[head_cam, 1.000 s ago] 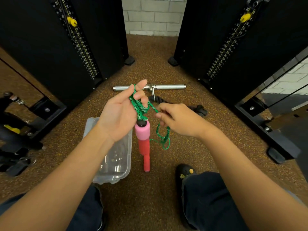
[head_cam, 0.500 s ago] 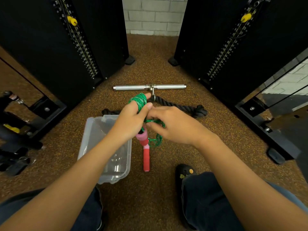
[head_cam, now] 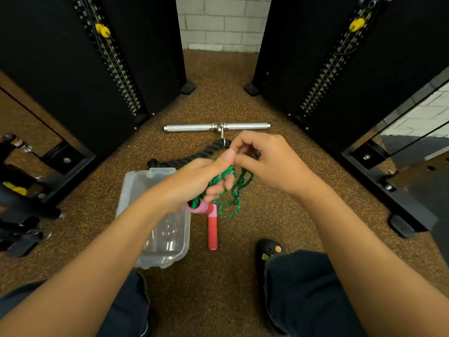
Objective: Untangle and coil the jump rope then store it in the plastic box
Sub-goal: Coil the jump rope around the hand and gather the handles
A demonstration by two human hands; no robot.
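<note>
The green jump rope (head_cam: 233, 190) is hanging in loose loops between the two hands, above the speckled brown floor (head_cam: 218, 288). Part of it is lying bunched over the left hand (head_cam: 194, 181), whose fingers (head_cam: 213, 193) are curling around the strands, with the thumb pointing up toward the other hand. A pink handle (head_cam: 198, 207) is hanging just under the left hand, and a red-and-pink handle (head_cam: 212, 229) is dangling straight down below it. The right hand (head_cam: 269, 161) is pinching a strand between thumb and forefinger, its fingertips almost touching the left thumb, while its other fingers are curling inward.

The clear plastic box (head_cam: 131, 188) is sitting open on the floor under the left forearm, just beside the hanging red handle. Beyond the hands, a thick black rope (head_cam: 184, 160) and a metal bar (head_cam: 194, 127) are lying on the floor between two black weight stacks (head_cam: 73, 69). A dark shoe (head_cam: 269, 251) is showing near the right knee.
</note>
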